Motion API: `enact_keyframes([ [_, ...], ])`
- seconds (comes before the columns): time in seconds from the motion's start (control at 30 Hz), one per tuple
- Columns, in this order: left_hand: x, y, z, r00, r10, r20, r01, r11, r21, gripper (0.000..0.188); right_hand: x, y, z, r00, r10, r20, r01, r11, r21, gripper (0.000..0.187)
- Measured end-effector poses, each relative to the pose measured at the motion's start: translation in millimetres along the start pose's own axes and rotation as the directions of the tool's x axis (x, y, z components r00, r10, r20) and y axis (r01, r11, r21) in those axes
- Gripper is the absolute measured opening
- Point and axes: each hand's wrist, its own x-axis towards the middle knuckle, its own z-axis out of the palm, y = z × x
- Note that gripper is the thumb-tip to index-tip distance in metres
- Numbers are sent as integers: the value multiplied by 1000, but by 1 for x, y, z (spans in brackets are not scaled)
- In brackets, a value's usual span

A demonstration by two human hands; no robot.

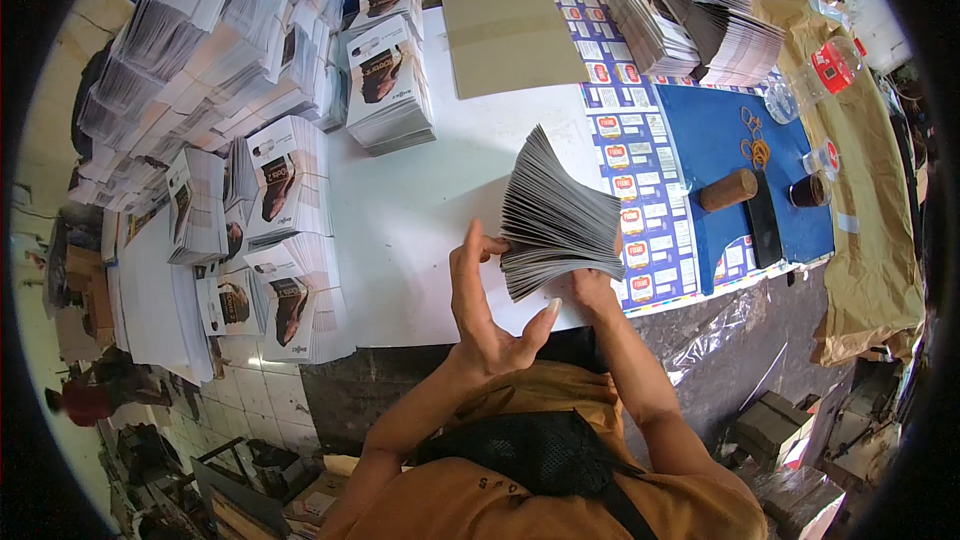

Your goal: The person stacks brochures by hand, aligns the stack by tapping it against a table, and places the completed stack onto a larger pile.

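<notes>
A thick stack of paper sheets (560, 215), its grey edges fanned out toward the far side, stands over the white tabletop in front of me. At its near right corner my right hand (595, 292) grips it, with most of the fingers hidden behind the paper. My left hand (490, 310) is beside the stack's left side, thumb stretched out and fingers apart. Its fingertips reach the left edge of the sheets; I cannot tell whether they press on it.
Banded stacks of printed booklets (385, 90) and a tall paper pile (190, 60) fill the left. Grey board (510, 35) lies at the back, near more stacks (700, 25). On the right are a wooden cylinder (728, 190), a black bar (763, 220), rubber bands (757, 152) and a bottle (820, 78).
</notes>
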Motion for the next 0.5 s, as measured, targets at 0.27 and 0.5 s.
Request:
enact_keyframes([
  [0.27,1,0,-3,999,46,-4,-45,995,89,82,1,-3,0,1000,-7,1,7,999,-39,54],
  [0.5,0,-9,-1,999,20,-26,-20,1000,-22,81,1,-11,2,1000,11,-14,-11,1000,-9,54],
])
